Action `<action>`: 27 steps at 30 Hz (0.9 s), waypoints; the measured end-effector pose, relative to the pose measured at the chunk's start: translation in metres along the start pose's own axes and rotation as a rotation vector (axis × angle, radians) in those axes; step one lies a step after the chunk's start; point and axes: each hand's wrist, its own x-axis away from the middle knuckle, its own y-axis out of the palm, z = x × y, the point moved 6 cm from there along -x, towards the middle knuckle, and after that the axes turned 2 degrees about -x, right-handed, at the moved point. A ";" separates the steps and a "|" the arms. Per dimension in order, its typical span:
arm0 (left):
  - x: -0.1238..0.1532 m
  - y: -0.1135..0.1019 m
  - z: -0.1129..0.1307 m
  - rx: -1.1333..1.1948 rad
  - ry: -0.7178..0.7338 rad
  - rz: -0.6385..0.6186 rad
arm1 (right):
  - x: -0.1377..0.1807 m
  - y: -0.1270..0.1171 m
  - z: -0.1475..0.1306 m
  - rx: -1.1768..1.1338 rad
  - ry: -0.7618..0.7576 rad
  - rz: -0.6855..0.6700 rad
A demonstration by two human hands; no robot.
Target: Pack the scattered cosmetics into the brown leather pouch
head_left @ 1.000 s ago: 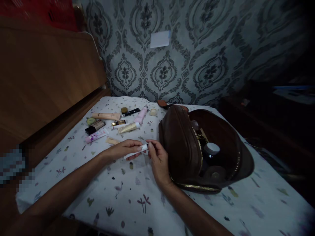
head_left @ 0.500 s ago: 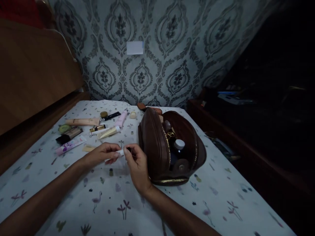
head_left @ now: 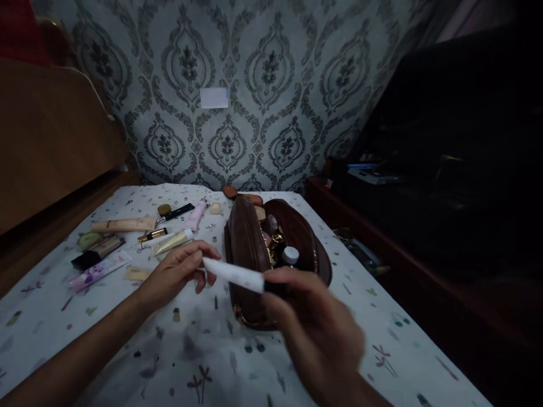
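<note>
A slim white tube (head_left: 235,275) with a black cap (head_left: 275,287) is held up above the tablecloth, in front of the brown bag. My right hand (head_left: 318,328), slightly blurred, grips it at the cap end between thumb and fingers. At the tube's flat tail, the thumb and fingers of my left hand (head_left: 180,271) are closed around the tip. Behind my right hand stands the open brown cosmetic bag (head_left: 244,237) with a gold zip. Inside it show a white-capped bottle (head_left: 291,255) and other small items; my right hand hides its lower front.
Left of the bag lie a peach tube (head_left: 123,225), a purple-and-white tube (head_left: 99,271), a pink tube (head_left: 196,216), a yellowish tube (head_left: 170,242), a dark brush (head_left: 176,212) and several small cosmetics. An orange-brown object (head_left: 241,195) lies behind the bag. A patterned wall rises behind the table.
My hands have raised the white tube nearer to the camera, and much more of it shows. My right hand has moved right and closer. The view has shifted slightly.
</note>
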 end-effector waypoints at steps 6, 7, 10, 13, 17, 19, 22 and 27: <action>0.001 0.051 0.045 -0.864 0.524 0.023 | -0.045 -0.065 0.015 0.254 -0.073 0.331; 0.004 0.063 0.046 -0.991 0.616 -0.046 | -0.057 -0.065 0.025 0.260 -0.066 0.287; 0.010 0.085 0.040 -1.271 0.771 -0.169 | -0.088 -0.052 0.054 0.349 -0.081 0.047; 0.014 0.086 0.038 -1.375 0.801 -0.122 | -0.107 -0.035 0.082 0.528 -0.101 -0.152; 0.020 0.083 0.037 -1.419 0.815 -0.089 | -0.122 -0.020 0.103 0.748 -0.085 -0.303; 0.021 0.082 0.036 -1.423 0.825 -0.081 | -0.127 -0.014 0.107 0.838 -0.073 -0.369; 0.021 0.079 0.033 -1.419 0.830 -0.079 | -0.133 -0.004 0.109 0.945 -0.066 -0.490; 0.022 0.076 0.031 -1.400 0.820 -0.055 | -0.138 0.014 0.110 1.039 -0.085 -0.704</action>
